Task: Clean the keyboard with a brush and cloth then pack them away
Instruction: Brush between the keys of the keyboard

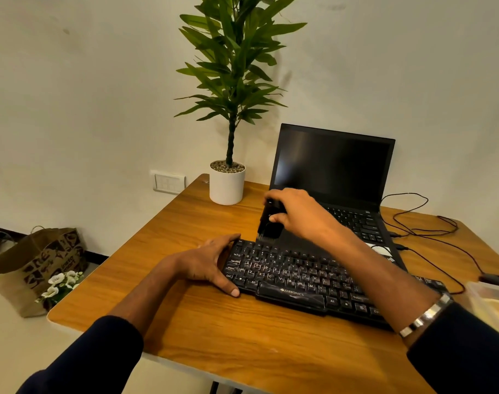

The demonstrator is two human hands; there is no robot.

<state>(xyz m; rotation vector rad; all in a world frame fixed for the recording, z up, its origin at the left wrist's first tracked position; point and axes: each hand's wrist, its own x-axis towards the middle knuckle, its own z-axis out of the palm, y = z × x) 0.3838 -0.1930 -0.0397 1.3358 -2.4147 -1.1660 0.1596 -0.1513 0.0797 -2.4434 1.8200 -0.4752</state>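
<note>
L hand [211, 261] flat, R hand [292, 214] curled.

Keyboard [299, 277]: black, white legends; brush [268, 223]: black; table [214, 331]: honey-brown wood grain; laptop [333, 169], right of centre: black, dark screen; plant pot [227, 187]: white; paper bag [35, 268], lower left: brown, dark print; sleeves: navy.

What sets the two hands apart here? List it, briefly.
The right hand grips the brush, raised over the keyboard's top row; the left hand lies flat, fingers straight, bracing the keyboard's left edge. The right wrist wears a bracelet; the left is bare. Both touch cleaning-related items.
</note>
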